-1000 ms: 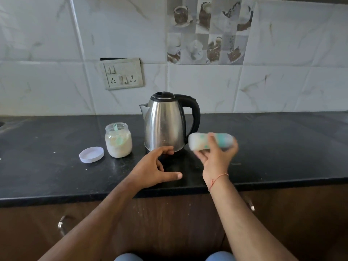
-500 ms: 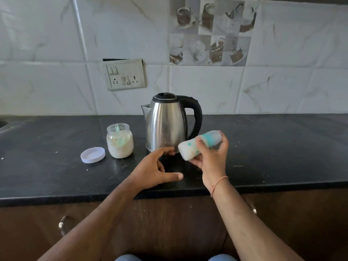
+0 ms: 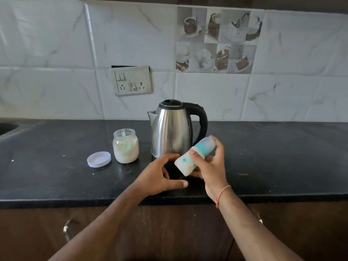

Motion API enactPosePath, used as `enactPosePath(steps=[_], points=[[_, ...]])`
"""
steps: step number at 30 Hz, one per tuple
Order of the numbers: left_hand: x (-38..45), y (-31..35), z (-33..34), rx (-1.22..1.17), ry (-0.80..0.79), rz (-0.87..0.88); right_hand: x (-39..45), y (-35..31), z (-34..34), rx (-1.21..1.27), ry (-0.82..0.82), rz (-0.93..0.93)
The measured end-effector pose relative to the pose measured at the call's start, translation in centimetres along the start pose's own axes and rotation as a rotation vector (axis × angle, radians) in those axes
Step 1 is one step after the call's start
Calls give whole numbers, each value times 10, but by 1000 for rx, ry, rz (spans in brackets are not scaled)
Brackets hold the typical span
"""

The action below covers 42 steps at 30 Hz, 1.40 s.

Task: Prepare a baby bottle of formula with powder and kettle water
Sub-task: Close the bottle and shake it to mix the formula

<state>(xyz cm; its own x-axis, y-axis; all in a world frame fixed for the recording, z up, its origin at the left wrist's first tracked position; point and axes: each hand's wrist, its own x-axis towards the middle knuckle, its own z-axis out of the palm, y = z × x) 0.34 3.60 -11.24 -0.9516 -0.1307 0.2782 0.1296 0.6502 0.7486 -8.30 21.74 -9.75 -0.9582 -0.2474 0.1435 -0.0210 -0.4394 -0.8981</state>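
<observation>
— Shaking looks like the step we're on: our right hand [image 3: 211,166] is wrapped round the baby bottle [image 3: 194,156], thumb across the front and fingers behind, and the bottle is tilted with its capped end up to the right, held in the air just in front of the kettle [image 3: 172,130].

— And our left hand [image 3: 160,177]?

— Holding nothing — fingers loosely curved, thumb out along the countertop [image 3: 282,157], with its fingertips close to the bottle's base. We cannot tell whether they touch it.

— So how do we do this well?

— We judge the contents look milky, so powder and water seem to be in. Keep the grip firm at the collar where the teal band sits, so the cap cannot work loose. Swing from the wrist, not the whole arm, since the kettle is just behind and easy to knock. Bringing the left hand under the base would steady it.

— Anything else to mind?

— The powder jar [image 3: 125,146] stands open left of the kettle, a scoop inside, and its lid [image 3: 98,159] lies beside it on the counter. We should keep the bottle well away from that open jar, and cap the jar when the mixing is done.
</observation>
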Motion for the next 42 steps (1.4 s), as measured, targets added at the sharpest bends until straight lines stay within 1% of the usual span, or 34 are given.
enactPosePath(steps=[1, 2, 3, 4, 5, 7, 8, 9, 11, 12, 13, 14, 16, 17, 18, 20, 21, 22, 24, 25, 26, 28, 29, 30, 32, 33, 34, 35, 36, 37, 38, 39, 41, 42], points=[[0, 0, -1, -7, -7, -4, 1, -3, 1, 64, 90, -24], [0, 1, 0, -11, -17, -10, 4, -6, -2, 236, 233, -51], [-1, 2, 1, -14, -21, -17, 9, -6, -7, 370, 319, -67], [-1, 2, 1, -13, -18, -17, 10, -7, -8, 410, 332, -59], [-2, 1, 1, 0, -10, -13, 5, -10, -5, 333, 242, -49], [-1, 1, 0, 39, 2, -4, -4, -3, 0, 16, -59, -8], [-1, 0, 1, 45, 7, 1, -6, -2, 2, -38, -104, -10], [0, -1, 0, 36, 8, 0, -5, -3, 4, -23, -57, -29], [-1, 0, 0, 15, -10, -17, 4, -6, 0, 280, 220, -49], [-1, 0, 1, 14, -13, -19, 8, -6, -4, 379, 300, -52], [-1, 0, 1, 13, -11, -15, 8, -8, -5, 381, 284, -36], [0, 1, 0, 16, -8, -11, 4, -7, -4, 262, 166, -13], [-1, 2, 0, 47, -13, 8, -5, 0, -2, -25, -137, 45], [-1, 1, 0, 69, -10, 20, -7, 0, 0, -70, -166, 30], [-1, 2, -1, 77, -8, 20, -5, -1, 2, -28, -96, 3], [-1, 4, 1, 47, -13, -5, 2, -5, -3, 292, 180, -11], [-2, 3, 1, 38, -12, -11, 6, -5, -5, 380, 253, -8], [-1, 3, 2, 41, -9, -11, 5, -8, -5, 363, 232, 6], [-2, 3, 1, 58, -12, -7, 0, -5, -3, 106, 0, 50], [-2, 2, 0, 62, -9, -3, -3, -5, -2, 41, -56, 55], [-2, 1, -1, 59, -6, -2, -1, -5, -1, 40, -20, 37], [-1, 1, 0, 36, -16, -13, 7, -5, -5, 295, 213, 1], [-1, 1, 2, 31, -17, -17, 11, -5, -7, 361, 277, -1], [-1, 1, 2, 34, -14, -14, 11, -8, -6, 341, 240, 14], [-1, 1, 1, 59, -7, 1, 2, -4, -3, 62, -29, 46], [0, 0, 1, 64, -3, 7, -1, -3, -1, -8, -100, 52], [0, -2, 0, 56, -3, 7, -1, -4, 0, -13, -73, 28], [0, -2, 0, 33, -9, -4, 2, -6, 0, 78, 40, 6], [0, -1, 0, 13, -18, -12, 5, -8, -3, 266, 194, -12], [0, -1, 1, 2, -22, -15, 10, -7, -8, 400, 295, -30], [-1, -2, 2, 2, -20, -14, 12, -8, -9, 436, 325, -26], [0, -2, 2, 6, -16, -15, 8, -11, -8, 363, 254, -9], [0, -2, 1, 27, -9, -19, 1, -8, -6, 70, -29, 45], [0, -4, 2, 30, -2, -15, -2, -7, -5, 2, -83, 46]])
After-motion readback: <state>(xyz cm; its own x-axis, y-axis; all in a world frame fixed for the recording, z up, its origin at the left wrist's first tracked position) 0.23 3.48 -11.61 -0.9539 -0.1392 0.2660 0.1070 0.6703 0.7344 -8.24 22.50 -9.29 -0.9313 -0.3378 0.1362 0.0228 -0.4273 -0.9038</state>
